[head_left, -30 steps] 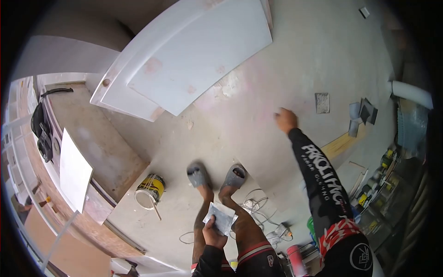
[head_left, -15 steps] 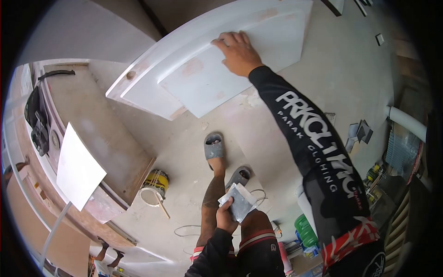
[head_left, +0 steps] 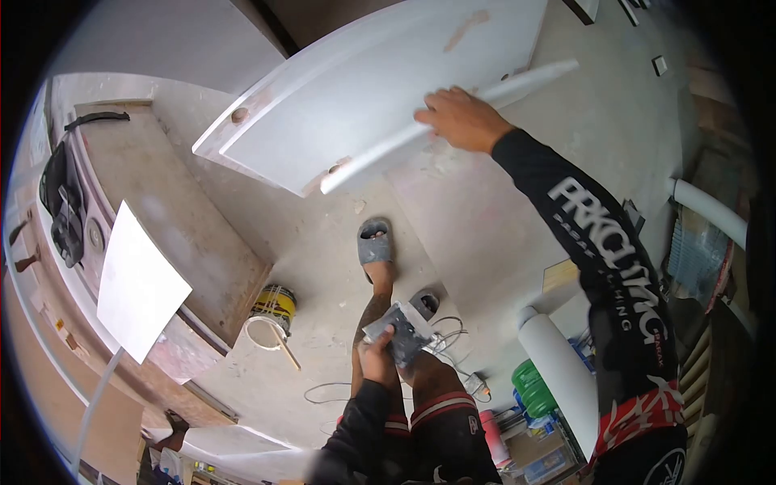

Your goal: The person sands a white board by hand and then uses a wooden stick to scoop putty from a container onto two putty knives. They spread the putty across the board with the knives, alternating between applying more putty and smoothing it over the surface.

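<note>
My right hand (head_left: 465, 120) reaches out with its fingers curled over the edge of a white panel (head_left: 356, 171), seen nearly edge-on and slightly blurred. Behind it leans a larger white board (head_left: 323, 105) with round holes and brownish filler patches. Near my knees, my left hand (head_left: 377, 356) grips grey sandpaper sheets (head_left: 406, 339) with pale, worn edges, the thumb lying on top.
On the floor stands a yellow paint can (head_left: 275, 305) with a stick across its rim. A white sheet (head_left: 141, 283) is at left. Cables (head_left: 449, 343), a green bottle (head_left: 533, 388) and a white roll (head_left: 558, 364) lie at right.
The white panel has swung up from lying flat against the board to nearly edge-on. My right hand has moved right and down with it. My left hand has turned the sandpaper slightly and shifted left.
</note>
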Tool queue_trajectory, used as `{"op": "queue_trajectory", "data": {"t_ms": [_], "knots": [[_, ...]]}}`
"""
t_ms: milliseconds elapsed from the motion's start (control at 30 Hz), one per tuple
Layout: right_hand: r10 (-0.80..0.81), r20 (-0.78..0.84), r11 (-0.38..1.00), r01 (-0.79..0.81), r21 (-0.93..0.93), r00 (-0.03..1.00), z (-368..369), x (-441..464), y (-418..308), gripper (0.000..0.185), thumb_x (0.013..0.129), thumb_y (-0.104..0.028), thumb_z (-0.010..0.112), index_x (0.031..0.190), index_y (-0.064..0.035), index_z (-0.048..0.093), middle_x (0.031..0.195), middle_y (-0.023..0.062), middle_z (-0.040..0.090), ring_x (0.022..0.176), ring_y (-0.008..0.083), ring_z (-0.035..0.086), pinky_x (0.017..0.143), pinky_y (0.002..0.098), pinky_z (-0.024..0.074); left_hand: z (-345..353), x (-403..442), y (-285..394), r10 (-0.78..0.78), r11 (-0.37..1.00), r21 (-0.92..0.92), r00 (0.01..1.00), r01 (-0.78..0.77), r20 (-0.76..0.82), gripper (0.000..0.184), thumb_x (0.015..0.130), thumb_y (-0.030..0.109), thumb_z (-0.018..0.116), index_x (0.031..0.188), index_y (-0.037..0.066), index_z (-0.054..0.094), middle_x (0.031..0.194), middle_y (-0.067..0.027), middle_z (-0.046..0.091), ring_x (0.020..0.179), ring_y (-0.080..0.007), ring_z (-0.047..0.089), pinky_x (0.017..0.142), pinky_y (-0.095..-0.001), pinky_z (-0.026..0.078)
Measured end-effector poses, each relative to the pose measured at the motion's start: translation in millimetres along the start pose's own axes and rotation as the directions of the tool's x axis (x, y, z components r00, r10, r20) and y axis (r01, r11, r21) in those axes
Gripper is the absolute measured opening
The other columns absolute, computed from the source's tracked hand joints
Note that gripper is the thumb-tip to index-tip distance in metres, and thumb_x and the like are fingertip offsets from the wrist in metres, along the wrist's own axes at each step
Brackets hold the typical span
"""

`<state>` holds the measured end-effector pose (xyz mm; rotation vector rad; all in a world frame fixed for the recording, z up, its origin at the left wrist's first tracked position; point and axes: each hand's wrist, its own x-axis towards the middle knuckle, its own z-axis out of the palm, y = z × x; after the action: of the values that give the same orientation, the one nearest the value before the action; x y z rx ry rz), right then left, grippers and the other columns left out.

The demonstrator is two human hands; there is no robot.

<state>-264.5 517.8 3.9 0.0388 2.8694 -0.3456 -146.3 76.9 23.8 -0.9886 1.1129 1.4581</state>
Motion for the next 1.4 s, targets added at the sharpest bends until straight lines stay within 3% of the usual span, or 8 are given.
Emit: {"op": "queue_trajectory", "data": {"t_ms": [167, 200, 300, 433, 1000, 1100, 1267, 1400], "knots": [[-0.089, 0.135, 0.996, 0.088, 0.016, 0.987, -40.2, -90.0, -38.7, 0.018, 0.083, -0.015, 0.065, 0.100, -0.0125, 0.059, 0.091, 0.0080, 0.059, 0.096, 0.0290, 0.059, 0.086, 0.0419, 0.0448, 33.8, -13.6, 53.9, 0.442, 0.759, 0.420, 0.867, -0.497, 0.229, 0.030, 0.084, 0.013, 0.069, 0.110, 0.000, 0.063, 0.115, -0.0160, 0.063, 0.108, -0.0264, 0.061, 0.094, -0.0365, 0.047], [-0.082, 0.134, 0.997, 0.082, 0.007, 0.988, -41.9, -104.0, -45.2, 0.018, 0.083, -0.015, 0.065, 0.100, -0.0125, 0.059, 0.091, 0.0080, 0.059, 0.096, 0.0290, 0.059, 0.086, 0.0419, 0.0448, 29.3, -2.0, 51.3, 0.544, 0.464, 0.584, 0.734, -0.666, 0.406, 0.032, 0.082, 0.021, 0.072, 0.105, 0.000, 0.066, 0.129, -0.0169, 0.051, 0.118, -0.0278, 0.053, 0.100, -0.0386, 0.043], [-0.146, 0.317, 0.982, 0.100, 0.158, 0.937, -35.7, -152.8, -70.1, 0.023, 0.079, -0.015, 0.070, 0.100, -0.0107, 0.060, 0.095, 0.0076, 0.063, 0.102, 0.0299, 0.060, 0.090, 0.0440, 0.0451, 33.3, 0.5, 12.8, 0.450, 0.325, 0.662, 0.726, -0.675, 0.519, 0.027, 0.082, 0.026, 0.074, 0.088, 0.000, 0.071, 0.140, -0.0180, 0.044, 0.123, -0.0263, 0.048, 0.102, -0.0398, 0.041], [0.022, 0.602, 0.985, -0.120, 0.123, 0.799, -0.2, -201.8, -104.1, 0.030, 0.078, -0.021, 0.072, 0.105, -0.0101, 0.064, 0.104, 0.0103, 0.066, 0.107, 0.0323, 0.060, 0.091, 0.0449, 0.0465, -2.1, 26.3, -77.4, 0.249, 0.803, 0.436, 0.894, -0.406, 0.373, 0.026, 0.082, 0.018, 0.072, 0.098, -0.003, 0.067, 0.112, -0.0114, 0.064, 0.096, -0.0215, 0.062, 0.085, -0.0358, 0.049], [0.379, 0.018, 0.886, -0.368, 0.281, 0.925, 310.9, -236.1, -101.5, 0.041, 0.077, -0.027, 0.075, 0.116, -0.0148, 0.070, 0.124, 0.0137, 0.062, 0.121, 0.0321, 0.053, 0.101, 0.0417, 0.0423, -72.2, 248.2, -147.0, 0.008, 0.964, 0.245, 0.932, -0.104, 0.363, 0.029, 0.087, 0.013, 0.056, 0.114, 0.002, 0.060, 0.107, -0.0099, 0.066, 0.096, -0.0280, 0.065, 0.088, -0.0423, 0.053], [0.406, -0.579, 0.914, -0.311, 0.260, 0.707, 355.4, -274.8, -82.2, 0.051, 0.083, -0.037, 0.071, 0.129, -0.0170, 0.060, 0.140, 0.0152, 0.048, 0.133, 0.0337, 0.040, 0.109, 0.0457, 0.0350, -78.9, 256.9, -144.3, 0.054, 0.952, 0.264, 0.934, -0.155, 0.353, 0.028, 0.088, 0.013, 0.053, 0.113, 0.003, 0.060, 0.107, -0.0098, 0.067, 0.098, -0.0276, 0.065, 0.088, -0.0410, 0.053], [0.798, -0.556, 0.394, -0.899, 0.189, 0.233, 422.4, -367.5, -2.4, 0.067, 0.094, -0.049, 0.048, 0.141, -0.0023, 0.043, 0.150, 0.0293, 0.030, 0.140, 0.0466, 0.025, 0.115, 0.0559, 0.0179, -79.1, 211.6, -88.5, 0.383, 0.802, 0.283, 0.817, -0.525, 0.430, 0.022, 0.086, 0.013, 0.058, 0.106, 0.005, 0.064, 0.104, -0.0069, 0.066, 0.096, -0.0222, 0.063, 0.092, -0.0354, 0.048], [0.715, -0.574, 0.552, -0.826, 0.113, 0.399, 432.3, -301.0, -121.6, 0.065, 0.094, -0.047, 0.047, 0.141, -0.0023, 0.042, 0.151, 0.0308, 0.025, 0.141, 0.0481, 0.021, 0.113, 0.0635, 0.0124, -41.6, 165.6, -42.7, 0.353, 0.896, 0.097, 0.827, -0.433, 0.438, 0.027, 0.089, 0.015, 0.058, 0.112, 0.003, 0.061, 0.108, -0.0079, 0.066, 0.099, -0.0233, 0.063, 0.093, -0.0364, 0.048]]}}
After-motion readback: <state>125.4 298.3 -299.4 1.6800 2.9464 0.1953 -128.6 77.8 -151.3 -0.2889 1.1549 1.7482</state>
